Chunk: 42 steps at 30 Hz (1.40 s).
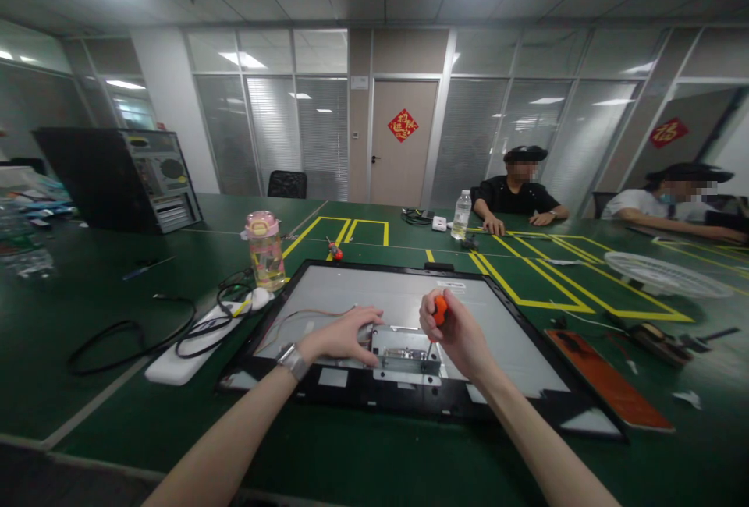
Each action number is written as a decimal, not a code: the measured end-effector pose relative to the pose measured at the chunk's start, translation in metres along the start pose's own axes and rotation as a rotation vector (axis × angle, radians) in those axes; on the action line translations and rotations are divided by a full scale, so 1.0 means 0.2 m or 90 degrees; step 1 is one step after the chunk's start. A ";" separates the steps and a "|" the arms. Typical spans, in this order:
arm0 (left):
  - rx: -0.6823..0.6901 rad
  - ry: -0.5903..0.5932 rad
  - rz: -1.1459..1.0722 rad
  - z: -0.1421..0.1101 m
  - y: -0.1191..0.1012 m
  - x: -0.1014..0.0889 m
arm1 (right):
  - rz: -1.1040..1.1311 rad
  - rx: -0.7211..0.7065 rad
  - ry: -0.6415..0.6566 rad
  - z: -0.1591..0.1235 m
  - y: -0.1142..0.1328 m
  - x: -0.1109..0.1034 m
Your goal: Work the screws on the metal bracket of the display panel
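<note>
A flat display panel point(351, 286) with a black frame and a pale grey back lies on the green table before me. On its lower middle sits a metal bracket point(406, 366) with a recessed centre. My right hand point(459, 327) is closed around the orange handle of a screwdriver point(439, 310), its shaft pointing down at the bracket's right part. Whether the tip sits in a screw is too small to tell. At the bracket's left end rests my left hand point(345, 335), fingers spread, thumb and fingertips touching its edge. Thin wires point(304, 312) run across the panel left of it.
Left of the panel are a white power strip point(179, 359), black cables point(126, 335) and a pink-lidded bottle point(266, 253). A computer tower point(105, 179) stands farther left. To the right lie an orange-brown board point(608, 382) and a tape measure point(655, 342). Two people sit across the table.
</note>
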<state>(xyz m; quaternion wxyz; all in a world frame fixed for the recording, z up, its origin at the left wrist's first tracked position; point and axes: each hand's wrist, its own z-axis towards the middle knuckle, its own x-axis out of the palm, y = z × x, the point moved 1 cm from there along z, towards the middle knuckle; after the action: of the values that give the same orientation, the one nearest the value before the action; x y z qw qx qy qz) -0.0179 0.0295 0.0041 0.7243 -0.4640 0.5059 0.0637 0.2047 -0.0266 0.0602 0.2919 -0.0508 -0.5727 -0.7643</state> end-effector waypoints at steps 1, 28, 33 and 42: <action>0.001 -0.001 0.000 0.00 0.00 0.00 | 0.003 0.006 0.000 0.00 0.00 0.00; -0.001 -0.007 -0.008 0.00 -0.01 0.00 | -0.054 -0.064 -0.064 0.01 0.02 -0.06; 0.000 0.003 0.002 0.00 0.00 0.00 | -0.037 -0.065 -0.070 0.02 0.00 -0.06; 0.004 -0.005 0.005 0.00 -0.01 0.00 | -0.269 -0.192 -0.134 -0.02 0.00 -0.05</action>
<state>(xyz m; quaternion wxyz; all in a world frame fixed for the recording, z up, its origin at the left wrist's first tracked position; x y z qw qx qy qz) -0.0173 0.0282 0.0050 0.7276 -0.4594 0.5050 0.0670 0.2131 -0.0266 0.0542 0.0542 -0.0519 -0.4778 -0.8752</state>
